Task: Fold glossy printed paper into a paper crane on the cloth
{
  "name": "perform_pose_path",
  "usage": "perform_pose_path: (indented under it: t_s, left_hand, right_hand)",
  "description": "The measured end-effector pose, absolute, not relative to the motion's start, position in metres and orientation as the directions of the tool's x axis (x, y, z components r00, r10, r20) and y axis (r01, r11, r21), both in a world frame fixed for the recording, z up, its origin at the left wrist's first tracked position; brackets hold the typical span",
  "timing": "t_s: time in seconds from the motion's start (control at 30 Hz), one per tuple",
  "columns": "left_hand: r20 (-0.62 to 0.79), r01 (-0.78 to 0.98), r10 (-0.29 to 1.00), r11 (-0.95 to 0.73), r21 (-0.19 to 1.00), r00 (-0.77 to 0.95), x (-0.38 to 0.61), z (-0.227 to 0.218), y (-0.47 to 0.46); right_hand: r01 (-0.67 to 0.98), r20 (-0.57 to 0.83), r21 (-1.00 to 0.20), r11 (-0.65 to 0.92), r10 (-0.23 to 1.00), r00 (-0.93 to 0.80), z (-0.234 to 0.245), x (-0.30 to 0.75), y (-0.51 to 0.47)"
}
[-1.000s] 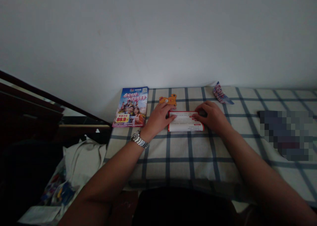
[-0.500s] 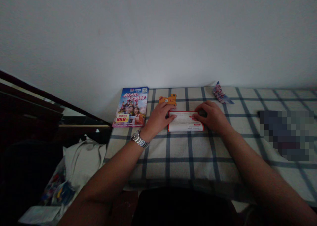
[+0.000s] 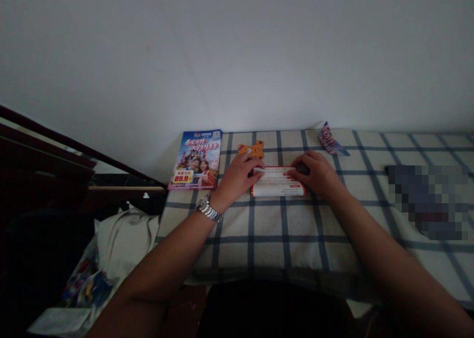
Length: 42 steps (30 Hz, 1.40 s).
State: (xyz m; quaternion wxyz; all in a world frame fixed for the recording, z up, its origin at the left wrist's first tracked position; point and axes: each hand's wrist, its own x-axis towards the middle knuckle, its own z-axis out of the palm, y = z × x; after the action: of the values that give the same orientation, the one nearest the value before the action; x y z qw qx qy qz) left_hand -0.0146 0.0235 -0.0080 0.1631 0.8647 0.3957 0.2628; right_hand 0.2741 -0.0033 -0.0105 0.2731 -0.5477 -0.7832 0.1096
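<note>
Both hands are down on the checked cloth (image 3: 285,224), and between them lies the leaflet (image 3: 277,184), white with a red border, flat on the fabric and well back toward the wall. The left hand (image 3: 237,176) comes in from the near left, its fingers laid side by side and stretched out, the tips resting on the leaflet's left edge and upper corner. It presses, it does not grasp. A metal wristwatch (image 3: 208,208) glints at that wrist.

Over on the other side, the right hand (image 3: 317,172) covers the leaflet's upper right corner with its fingers bent and bunched close. Whether they pinch the paper or only bear down on it I cannot tell (the light is dim and the knuckles hide the tips).

Just beyond the left hand's fingers sits an orange bear-shaped card (image 3: 252,149), near but apart from the leaflet. Further left, at the cloth's edge, a colourful flyer (image 3: 195,159) lies face up with a yellow price tag printed on it. Up by the wall, beyond the right hand, a small folded scrap of printed paper (image 3: 331,140) stands crumpled. Off the left edge, lower down, a pale bundle of fabric (image 3: 124,239) lies heaped in shadow.
</note>
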Motion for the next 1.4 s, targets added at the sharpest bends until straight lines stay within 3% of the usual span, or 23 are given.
perform_pose_path:
  t_s: [0.43,0.67,1.07,1.4]
  left_hand:
    - [0.325,0.593,0.743,-0.665,0.453,0.585,-0.015,-0.006,0.024]
    - [0.272,0.567,0.655,-0.751,0.339,0.705,-0.019,0.015,0.022]
    - [0.193,0.625,0.637,-0.770,0.128,0.746,-0.011,0.027,0.005]
    - [0.214,0.594,0.624,-0.781,0.193,0.751,-0.005,0.022,-0.004]
  right_hand:
    - [0.781,0.300,-0.496,0.380,0.919,-0.256,-0.011,0.275,-0.002]
    - [0.771,0.307,-0.502,0.392,0.914,-0.264,-0.008,0.273,-0.003]
    - [0.786,0.306,-0.473,0.398,0.911,-0.277,-0.011,0.274,-0.002]
    - [0.785,0.308,-0.473,0.400,0.910,-0.279,-0.011,0.273,-0.002]
